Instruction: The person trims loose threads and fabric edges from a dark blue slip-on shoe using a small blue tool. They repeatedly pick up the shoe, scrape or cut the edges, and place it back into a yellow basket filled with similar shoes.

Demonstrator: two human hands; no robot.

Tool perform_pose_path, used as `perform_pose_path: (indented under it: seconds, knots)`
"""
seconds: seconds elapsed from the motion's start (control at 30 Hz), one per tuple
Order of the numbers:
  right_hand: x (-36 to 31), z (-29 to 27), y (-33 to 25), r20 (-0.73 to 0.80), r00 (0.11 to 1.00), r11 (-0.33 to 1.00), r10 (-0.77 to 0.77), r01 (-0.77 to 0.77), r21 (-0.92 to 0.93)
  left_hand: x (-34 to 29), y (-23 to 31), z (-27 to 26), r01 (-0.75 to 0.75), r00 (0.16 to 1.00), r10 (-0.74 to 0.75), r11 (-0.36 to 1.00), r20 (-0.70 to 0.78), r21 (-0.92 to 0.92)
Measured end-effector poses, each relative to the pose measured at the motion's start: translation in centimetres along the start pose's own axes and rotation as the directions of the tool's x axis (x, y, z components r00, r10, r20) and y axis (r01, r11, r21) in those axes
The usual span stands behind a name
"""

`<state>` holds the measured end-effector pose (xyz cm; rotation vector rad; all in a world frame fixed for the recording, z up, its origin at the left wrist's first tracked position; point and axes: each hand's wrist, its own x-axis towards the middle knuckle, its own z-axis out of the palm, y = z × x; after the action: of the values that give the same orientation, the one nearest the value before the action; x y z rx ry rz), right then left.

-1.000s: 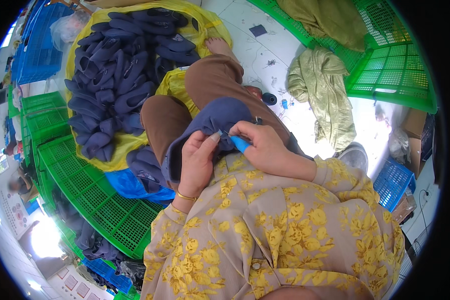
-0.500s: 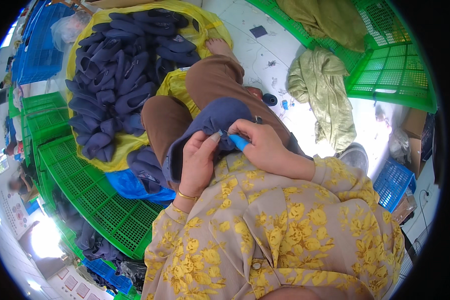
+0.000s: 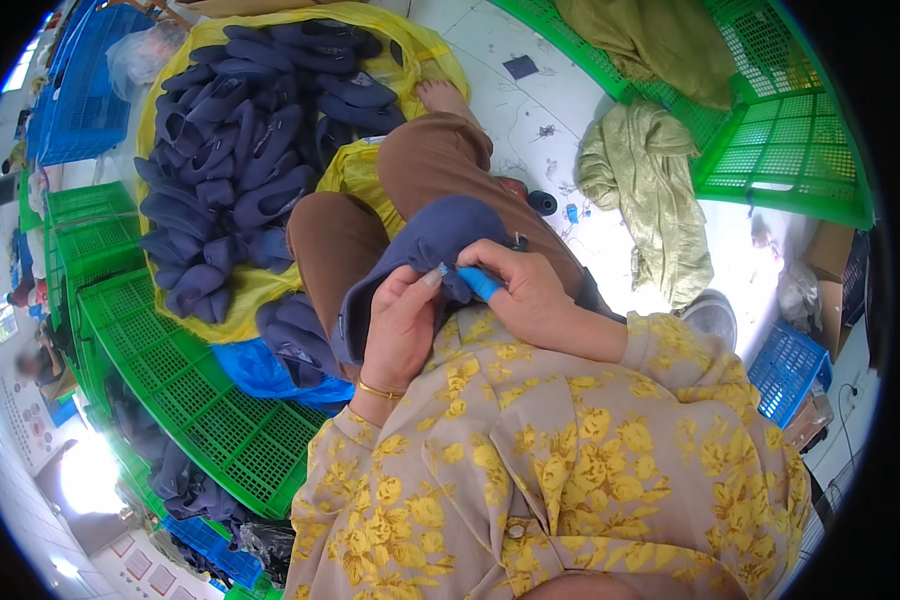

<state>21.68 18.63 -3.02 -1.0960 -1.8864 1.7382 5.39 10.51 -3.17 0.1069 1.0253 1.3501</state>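
Note:
Across my lap lies a navy blue slipper (image 3: 452,226) of soft cloth, its rounded toe pointing away from me. My left hand (image 3: 398,325) pinches its edge between thumb and fingers. Close beside, my right hand (image 3: 525,295) is closed at the same edge, with a blue wrap on one finger. A tiny light-blue bit shows between the fingertips; what it is I cannot make out. Whether the right fingers also hold a needle or thread is too small to tell. At the far left, many similar slippers (image 3: 235,150) are heaped on a yellow sheet (image 3: 425,50).
Green plastic crates (image 3: 200,390) stand along my left, and another green crate (image 3: 780,160) is at the far right with olive cloth (image 3: 645,180) hanging from it. A dark spool (image 3: 542,202) and thread scraps lie on the white floor. A blue basket (image 3: 790,370) sits at right.
Both hands stay at the slipper's edge with almost the same grip. The whole view has shifted very slightly; nothing has been let go or picked up.

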Motion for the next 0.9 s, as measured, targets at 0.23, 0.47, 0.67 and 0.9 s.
perform_pose_path:
  seconds: [0.23,0.47,0.67,0.9]
  knots:
    - [-0.4,0.1,0.6,0.034,0.995,0.993,-0.096,0.098,-0.067,0.2,-0.3,-1.3,0.017,0.998,-0.015,0.999,0.054,-0.034]
    - [-0.2,0.6,0.9,0.037,0.995,0.993,-0.096,0.099,-0.064,0.1,0.0,-0.3,0.016,1.000,-0.015,0.999,0.014,-0.041]
    - [0.0,1.1,0.5,-0.031,0.999,0.999,-0.039,0.039,-0.006,0.3,-0.5,-0.9,0.024,0.999,-0.023,0.999,0.039,-0.029]
    - [0.9,0.0,-2.6,0.021,0.992,0.960,0.124,-0.125,0.249,0.0,0.2,0.8,0.026,0.995,-0.029,0.999,0.100,0.033]
